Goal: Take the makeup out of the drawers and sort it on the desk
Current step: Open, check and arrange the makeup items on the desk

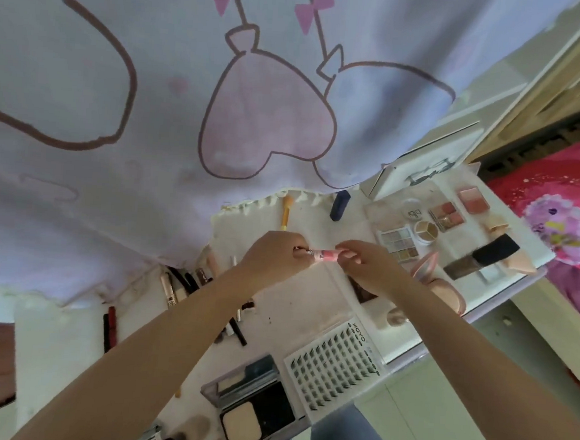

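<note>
Both my hands hold one small pink tube (324, 255) above the white desk (296, 306). My left hand (272, 256) grips its silver end. My right hand (369, 265) pinches the pink end. Sorted makeup lies around: eyeshadow palettes (398, 243), a blush palette (473, 200), a round compact (425, 231), a lash tray (335, 364), an open powder compact (251, 409) and several pencils and tubes (188, 283) at the left.
A large white cloth with pink hearts (264, 122) hangs over the desk's far side. A white box (423, 164) stands at the back right. A red bed cover (564, 204) lies right of the desk. A dark bottle (481, 255) and pink sponges (442, 285) sit at the right.
</note>
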